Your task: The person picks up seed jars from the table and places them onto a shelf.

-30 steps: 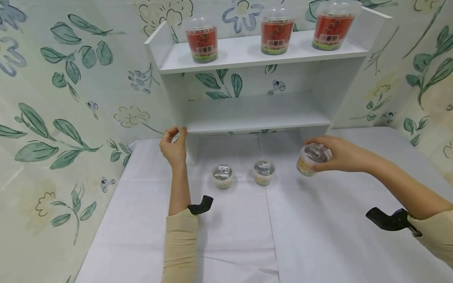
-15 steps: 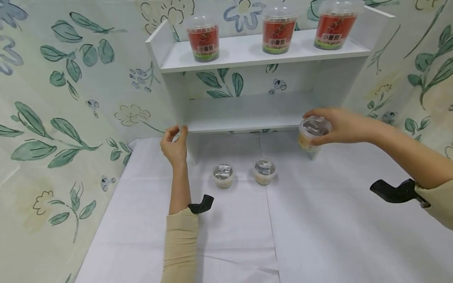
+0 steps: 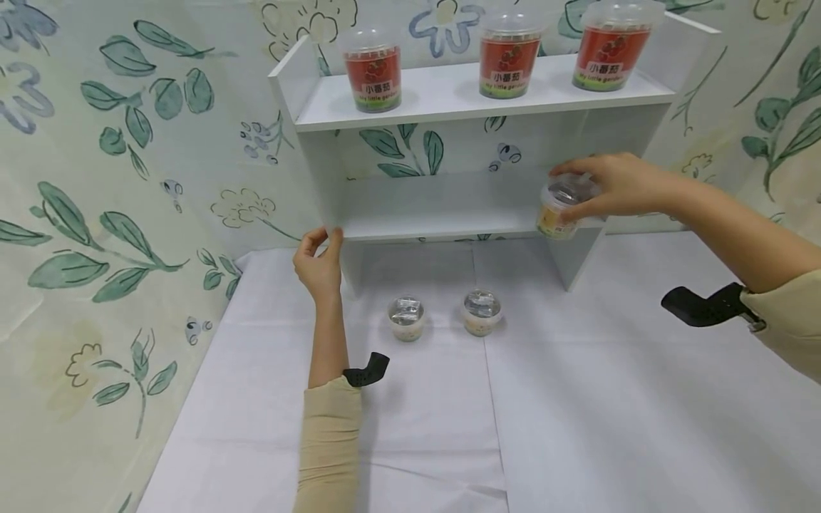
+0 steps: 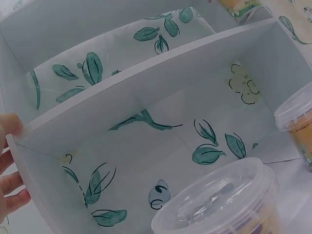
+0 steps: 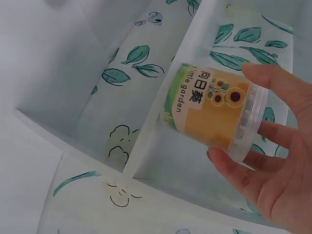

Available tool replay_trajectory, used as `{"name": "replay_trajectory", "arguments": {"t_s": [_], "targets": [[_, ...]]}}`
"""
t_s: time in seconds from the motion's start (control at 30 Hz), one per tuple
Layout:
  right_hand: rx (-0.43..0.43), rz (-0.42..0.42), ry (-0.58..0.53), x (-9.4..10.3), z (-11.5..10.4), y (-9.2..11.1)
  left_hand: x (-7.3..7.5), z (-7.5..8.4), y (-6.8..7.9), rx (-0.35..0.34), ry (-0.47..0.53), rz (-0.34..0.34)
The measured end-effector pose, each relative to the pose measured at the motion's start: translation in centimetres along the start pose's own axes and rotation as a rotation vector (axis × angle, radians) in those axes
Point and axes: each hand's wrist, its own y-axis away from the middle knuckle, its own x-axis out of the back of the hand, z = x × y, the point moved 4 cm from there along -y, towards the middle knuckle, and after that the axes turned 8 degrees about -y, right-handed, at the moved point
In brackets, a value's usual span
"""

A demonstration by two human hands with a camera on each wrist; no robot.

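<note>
From my remote seat I see the right hand [image 3: 618,187] gripping the sunflower cup [image 5: 209,107] by its lid, fingers partly spread around it. The cup is at the near edge of the white rack's [image 3: 442,206] lower board, far right; I can't tell whether they touch. The left hand [image 3: 317,267] pinches the rack's left side. Two lidded cups [image 3: 406,329] stand on the white cloth [image 3: 417,420], nearer me.
</note>
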Motion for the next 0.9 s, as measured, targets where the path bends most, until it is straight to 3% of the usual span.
{"name": "replay_trajectory", "arguments": {"t_s": [0.17,0.4,0.9], "targets": [[-0.038,-0.021,0.017,0.1,0.5,-1.3,0.0,0.1,0.1,0.000,-0.007,0.006],[-0.026,-0.046,0.092,0.1,1.2,-2.6,-0.1,-0.2,0.2,-0.005,-0.010,0.016],[-0.035,0.002,0.060,-0.2,2.1,-2.6,-0.1,0.1,0.0,0.008,-0.002,-0.005]]}}
